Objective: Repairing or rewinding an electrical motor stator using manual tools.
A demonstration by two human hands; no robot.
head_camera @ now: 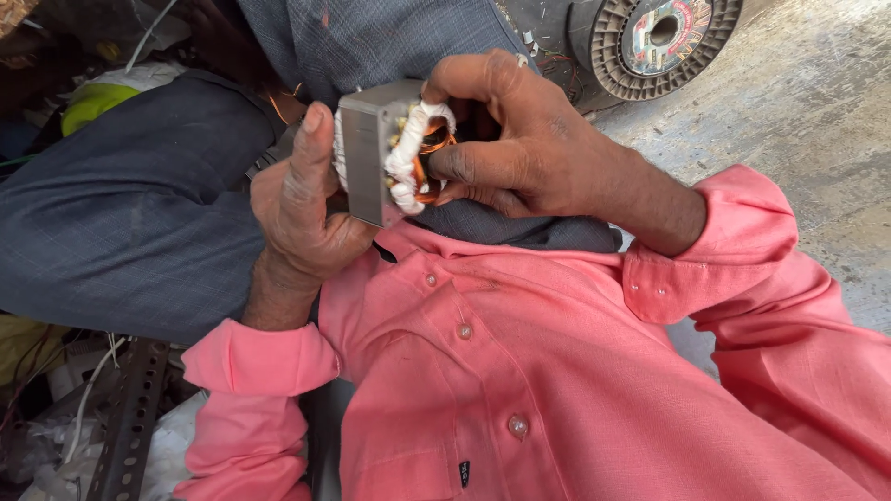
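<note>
Centre frame: left hand (302, 209) grips the metal motor stator (371, 153); right hand (520, 148) fingers pinch its white-taped copper winding (418, 153).

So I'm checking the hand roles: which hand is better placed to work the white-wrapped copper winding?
Right hand: its fingertips already touch the white-wrapped copper winding, while the left hand grips the grey metal core.

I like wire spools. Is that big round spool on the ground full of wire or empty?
Cannot tell. The black spool lies flat on the concrete floor, only its ribbed end and centre hole showing; its winding part is hidden.
</note>
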